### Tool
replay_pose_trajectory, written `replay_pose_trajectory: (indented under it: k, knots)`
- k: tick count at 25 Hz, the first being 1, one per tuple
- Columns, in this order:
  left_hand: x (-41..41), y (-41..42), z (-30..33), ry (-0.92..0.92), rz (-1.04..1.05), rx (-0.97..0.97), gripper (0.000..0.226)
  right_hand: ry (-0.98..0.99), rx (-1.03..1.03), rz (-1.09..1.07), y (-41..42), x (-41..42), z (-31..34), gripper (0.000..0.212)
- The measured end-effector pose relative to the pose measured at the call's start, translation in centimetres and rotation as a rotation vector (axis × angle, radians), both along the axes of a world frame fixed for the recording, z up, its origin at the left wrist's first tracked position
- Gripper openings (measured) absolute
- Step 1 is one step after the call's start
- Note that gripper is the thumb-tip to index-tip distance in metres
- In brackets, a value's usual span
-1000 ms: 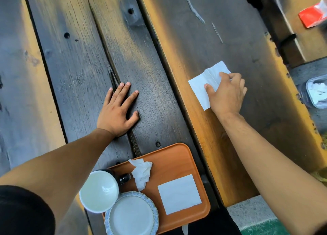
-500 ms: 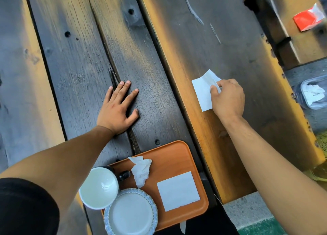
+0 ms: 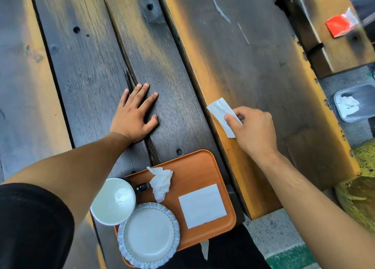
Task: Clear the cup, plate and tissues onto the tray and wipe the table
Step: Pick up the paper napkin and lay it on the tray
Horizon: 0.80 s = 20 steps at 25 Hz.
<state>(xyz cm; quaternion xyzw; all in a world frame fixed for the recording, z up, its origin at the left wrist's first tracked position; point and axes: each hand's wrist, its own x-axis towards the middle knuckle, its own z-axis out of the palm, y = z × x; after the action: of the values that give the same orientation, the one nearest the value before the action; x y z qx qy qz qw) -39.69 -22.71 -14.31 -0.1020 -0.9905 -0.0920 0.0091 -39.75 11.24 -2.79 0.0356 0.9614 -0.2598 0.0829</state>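
An orange tray [image 3: 194, 163] sits at the near edge of the dark plank table [image 3: 178, 51]. On it are a white cup [image 3: 113, 201] with a dark handle, a white plate [image 3: 148, 235] with a blue rim, a crumpled tissue [image 3: 161, 182] and a flat white napkin [image 3: 202, 206]. My right hand [image 3: 252, 131] pinches a folded white tissue [image 3: 220, 111] against the right plank, just beyond the tray's far right corner. My left hand [image 3: 135, 114] lies flat on the table with fingers spread, beyond the tray.
Right of the table, lower down, a bench holds a red packet [image 3: 341, 24]. A clear tub [image 3: 353, 103] with white tissues sits on the ground beside it. Deep gaps run between the planks. The table's end edge is at the lower right.
My right hand has dragged the tissue toward me and to the left along the right plank, bunching it narrower. My left hand has stayed flat in place.
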Motion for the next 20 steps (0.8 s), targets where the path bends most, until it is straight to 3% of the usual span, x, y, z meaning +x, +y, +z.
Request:
replay_pose_trajectory:
  k: [5, 10, 20]
  knots:
    - [0.0, 0.1, 0.2, 0.002, 0.012, 0.014, 0.068, -0.136, -0.194, 0.18, -0.5, 3.2, 2.8, 0.016]
    - [0.1, 0.2, 0.4, -0.004, 0.019, 0.019, 0.068, -0.338, -0.223, 0.475, -1.2, 6.6, 4.1, 0.014]
    - [0.2, 0.3, 0.6, -0.011, 0.027, 0.03, 0.067, -0.647, -0.091, 0.824, -0.6, 12.5, 3.2, 0.021]
